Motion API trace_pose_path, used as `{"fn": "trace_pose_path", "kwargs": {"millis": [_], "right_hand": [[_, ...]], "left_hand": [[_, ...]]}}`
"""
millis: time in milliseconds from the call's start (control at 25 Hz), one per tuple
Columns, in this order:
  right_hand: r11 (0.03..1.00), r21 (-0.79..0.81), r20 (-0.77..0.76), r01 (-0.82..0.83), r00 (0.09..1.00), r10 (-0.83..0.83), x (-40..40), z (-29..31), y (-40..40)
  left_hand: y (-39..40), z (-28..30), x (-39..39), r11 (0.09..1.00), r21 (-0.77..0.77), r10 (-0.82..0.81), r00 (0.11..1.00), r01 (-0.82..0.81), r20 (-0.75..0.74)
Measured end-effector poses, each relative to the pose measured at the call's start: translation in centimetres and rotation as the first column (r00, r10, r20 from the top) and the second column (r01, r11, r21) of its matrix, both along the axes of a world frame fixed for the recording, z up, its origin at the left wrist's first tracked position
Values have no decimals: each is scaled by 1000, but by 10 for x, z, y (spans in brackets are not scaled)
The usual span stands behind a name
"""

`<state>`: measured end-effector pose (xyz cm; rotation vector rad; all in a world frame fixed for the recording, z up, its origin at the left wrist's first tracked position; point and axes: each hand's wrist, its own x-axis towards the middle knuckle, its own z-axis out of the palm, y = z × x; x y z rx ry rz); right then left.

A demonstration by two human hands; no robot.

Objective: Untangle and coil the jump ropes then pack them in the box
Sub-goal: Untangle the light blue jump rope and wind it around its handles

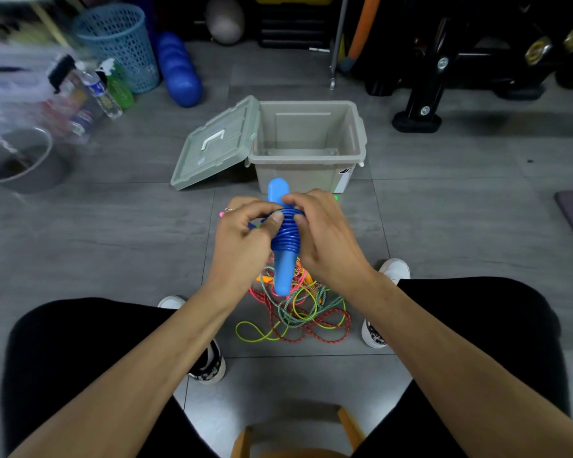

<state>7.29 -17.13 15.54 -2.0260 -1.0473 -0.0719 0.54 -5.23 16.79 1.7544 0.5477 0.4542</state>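
Both hands meet over the middle of the floor, in front of the box (306, 145), and share one blue rope (286, 231) wound in tight turns around its light blue handles (280, 193). The left hand (242, 239) has its fingers curled round the coil from the left side, the thumb pressed flat on the upper turns. The right hand (325, 233) curls in from the right, its thumb and fingertips pinching the same upper turns, so the two thumbs lie just beside each other on the rope. The handles stand nearly upright between the hands, one rounded end rising above the fingers and overlapping the box's front wall in view, the other end hanging below the coil. Whether a loose end of the blue rope trails behind the left hand cannot be told. Under the hands, on the floor between the person's two shoes, lies the tangle (295, 312) of other ropes: yellow-green, red, grey-green, pink and orange strands looped over one another. The box sits open beyond the hands, its inside bare as far as can be seen, and its lid (215, 143) leans out from its left edge down to the floor. Farther back at the left stand a blue basket (119, 44) and a few bottles (103, 90), blurred.
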Motion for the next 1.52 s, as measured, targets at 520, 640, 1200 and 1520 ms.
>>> {"fn": "trace_pose_path", "kwargs": {"millis": [520,640,1200,1520], "right_hand": [[996,79,-198,37,980,-21,5,1,-8],[995,-77,68,67,996,-62,9,-5,-6],[982,183,-565,46,823,66,11,0,-5],[975,161,-489,-155,845,216,19,14,-14]], "left_hand": [[9,-5,1,917,370,-121,987,150,-102],[11,-6,1,968,233,-84,995,93,-46],[11,-12,6,945,298,-150,988,136,23],[9,-2,1,978,-183,-111,992,99,-58]]}}
